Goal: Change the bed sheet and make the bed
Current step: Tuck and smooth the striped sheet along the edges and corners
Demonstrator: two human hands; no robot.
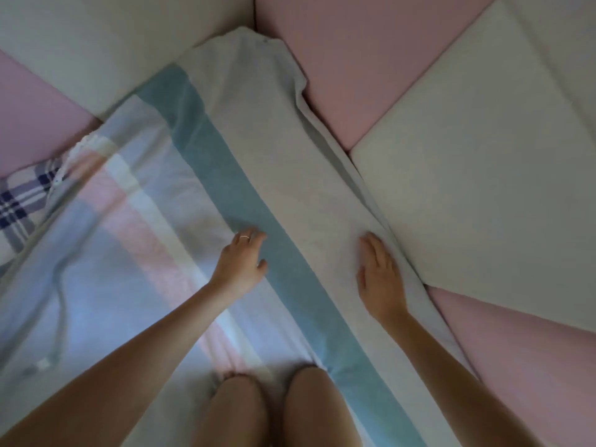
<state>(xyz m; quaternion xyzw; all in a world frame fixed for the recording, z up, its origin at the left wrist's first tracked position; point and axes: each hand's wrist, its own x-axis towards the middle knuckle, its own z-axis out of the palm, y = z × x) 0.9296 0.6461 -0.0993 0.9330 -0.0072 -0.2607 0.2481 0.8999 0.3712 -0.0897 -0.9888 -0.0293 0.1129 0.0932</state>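
Our right hand [380, 279] lies flat, fingers straight, on the white edge of the sheet [283, 175] — just beside the padded wall [483, 156]. Our left hand [240, 262], loosely curled and holding nothing, touches the teal stripe [225, 175] — the sheet lies spread under our knees [238, 398].

Both forearms [145, 343] are bare. The left hand [240, 262], just left of the teal stripe [225, 175], wears a thin pale ring [245, 237]; bare knees [238, 404] show beside that stripe.
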